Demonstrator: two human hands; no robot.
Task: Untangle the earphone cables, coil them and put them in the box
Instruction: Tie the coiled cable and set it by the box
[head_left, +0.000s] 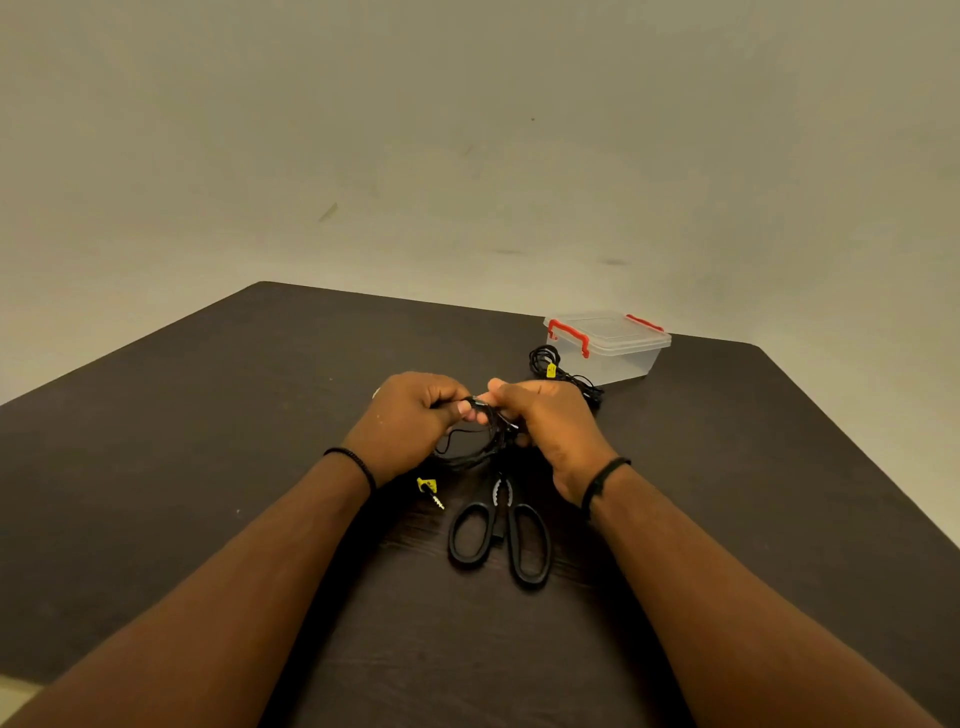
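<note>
Both hands are up over the middle of the dark table (208, 441), working a black earphone cable (470, 441) between them. The left hand (410, 421) has its fingers curled in, pinching the cable near the top of the bundle. The right hand (545, 421) meets it there, thumb and fingertips gripping the same cable, the two hands almost touching. Below the hands the cable hangs in loose loops, and its plug (435, 496), with a yellow tag (427, 485), lies on the table just left of the scissors (501, 530).

Those scissors are our landmark: black handles, lying flat on the table straight below the hands, handle loops toward the person, blades pointing away and partly hidden under the cable and the right hand.

Beyond the scissors and to their right, a second black earphone cable (558, 371) sits in a tangle on the table, also carrying a small yellow tag. It lies right against the clear plastic box (618, 358), which stands farther from the scissors still, near the far edge of the table. The box has red clips on its sides and its lid is on. A thin dark band circles each wrist.
</note>
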